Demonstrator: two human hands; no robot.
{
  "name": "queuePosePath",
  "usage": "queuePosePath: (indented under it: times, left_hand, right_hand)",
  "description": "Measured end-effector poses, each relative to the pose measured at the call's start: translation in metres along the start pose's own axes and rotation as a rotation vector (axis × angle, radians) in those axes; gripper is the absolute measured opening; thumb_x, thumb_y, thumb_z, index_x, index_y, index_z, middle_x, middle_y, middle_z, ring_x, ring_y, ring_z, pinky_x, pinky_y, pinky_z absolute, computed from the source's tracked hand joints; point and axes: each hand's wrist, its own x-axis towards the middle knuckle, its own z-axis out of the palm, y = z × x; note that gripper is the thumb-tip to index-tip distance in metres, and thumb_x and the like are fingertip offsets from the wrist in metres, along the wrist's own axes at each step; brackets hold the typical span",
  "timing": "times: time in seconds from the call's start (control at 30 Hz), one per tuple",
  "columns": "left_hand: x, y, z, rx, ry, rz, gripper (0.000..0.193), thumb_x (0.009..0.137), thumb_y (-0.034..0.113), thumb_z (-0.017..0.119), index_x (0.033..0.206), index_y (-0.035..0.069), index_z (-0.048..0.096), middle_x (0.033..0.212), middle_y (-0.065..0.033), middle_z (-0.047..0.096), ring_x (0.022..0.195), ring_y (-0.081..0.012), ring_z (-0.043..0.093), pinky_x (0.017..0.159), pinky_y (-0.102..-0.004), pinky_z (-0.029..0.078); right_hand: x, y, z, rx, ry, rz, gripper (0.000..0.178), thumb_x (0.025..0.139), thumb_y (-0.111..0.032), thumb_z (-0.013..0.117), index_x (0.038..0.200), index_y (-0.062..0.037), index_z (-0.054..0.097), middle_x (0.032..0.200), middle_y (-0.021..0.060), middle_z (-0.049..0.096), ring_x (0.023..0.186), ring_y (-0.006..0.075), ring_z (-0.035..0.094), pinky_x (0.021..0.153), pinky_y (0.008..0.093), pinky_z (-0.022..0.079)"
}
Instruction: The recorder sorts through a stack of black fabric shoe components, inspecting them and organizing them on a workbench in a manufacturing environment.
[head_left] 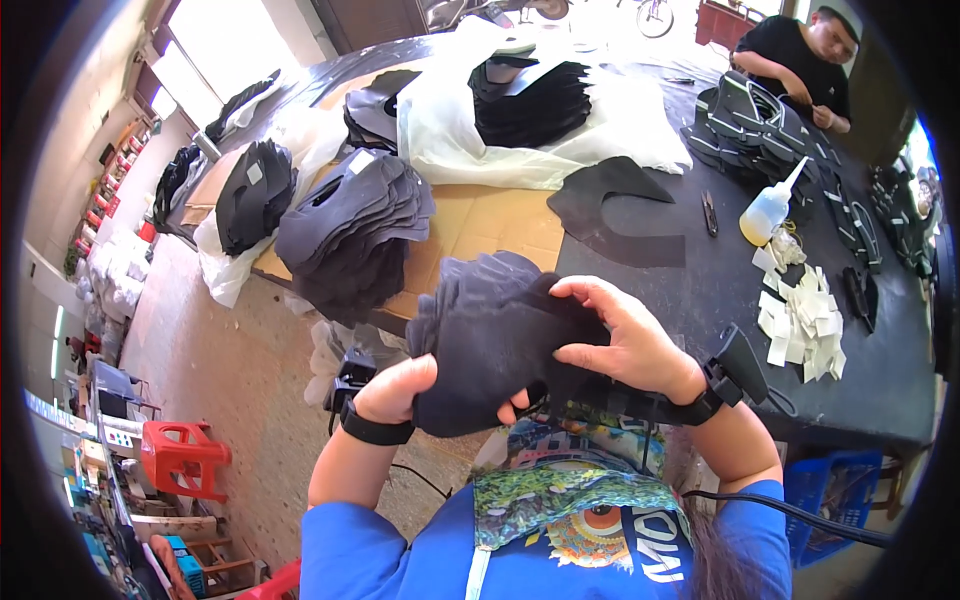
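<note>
I hold a thick stack of dark, curved fabric pieces (pixel 480 330) in front of my body, above the table's near edge. My left hand (pixel 400 390) is closed around its lower left, with the thumb on top and fingertips showing at the near edge. At the stack's right side, my right hand (pixel 630 340) curls its fingers over the edge, thumb and index finger spaced apart on the cloth. A single U-shaped black piece (pixel 590 215) lies flat on the table just beyond.
Several piles of black pieces, one the grey-black pile (pixel 350 220), stand on cardboard (pixel 490 225) and white plastic sheeting (pixel 440 140). To the right are thread snips (pixel 710 213), a squeeze bottle (pixel 768 212) and white labels (pixel 805 320). A co-worker (pixel 800 65) sits at the far right.
</note>
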Motion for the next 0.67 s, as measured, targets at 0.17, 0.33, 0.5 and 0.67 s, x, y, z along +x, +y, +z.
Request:
queuePosePath:
  times: [0.17,0.33,0.5,0.67]
  left_hand:
    - [0.000,-0.005,0.008,-0.017,-0.142,0.086,0.099,0.068,0.065,0.052,0.128,-0.010,0.025,0.106,-0.0265,0.052,0.091,-0.0294,0.058,0.080,-0.0354,0.047]
    - [-0.005,-0.009,0.010,-0.094,-0.200,0.168,0.091,0.073,0.058,0.053,0.130,-0.007,0.024,0.115,-0.0241,0.048,0.102,-0.0281,0.053,0.087,-0.0334,0.042]
    - [-0.010,-0.014,0.003,0.054,-0.142,0.154,0.078,0.075,0.047,0.055,0.132,0.003,0.026,0.124,-0.0178,0.043,0.112,-0.0266,0.045,0.095,-0.0324,0.033]
    - [-0.030,-0.018,-0.006,0.205,-0.039,0.158,0.069,0.076,0.036,0.057,0.134,0.014,0.028,0.132,-0.0116,0.038,0.122,-0.0250,0.037,0.102,-0.0314,0.024]
  right_hand:
    - [-0.012,0.004,0.012,0.053,0.039,-0.018,0.027,0.067,-0.013,0.070,0.086,-0.0022,0.055,0.093,0.0128,0.049,0.084,0.0268,0.051,0.074,0.0315,0.041]
    - [-0.025,-0.006,0.015,0.250,0.076,-0.004,0.021,0.072,-0.009,0.066,0.087,-0.0022,0.054,0.096,0.0118,0.046,0.088,0.0240,0.048,0.078,0.0306,0.038]
    - [-0.032,0.002,0.021,0.447,0.061,-0.084,0.021,0.074,-0.008,0.062,0.093,-0.0015,0.054,0.105,0.0119,0.046,0.097,0.0238,0.045,0.085,0.0330,0.035]
    - [-0.035,-0.004,0.015,0.285,-0.074,-0.166,0.025,0.071,-0.007,0.062,0.095,-0.0012,0.054,0.106,0.0147,0.046,0.098,0.0263,0.046,0.085,0.0332,0.036]
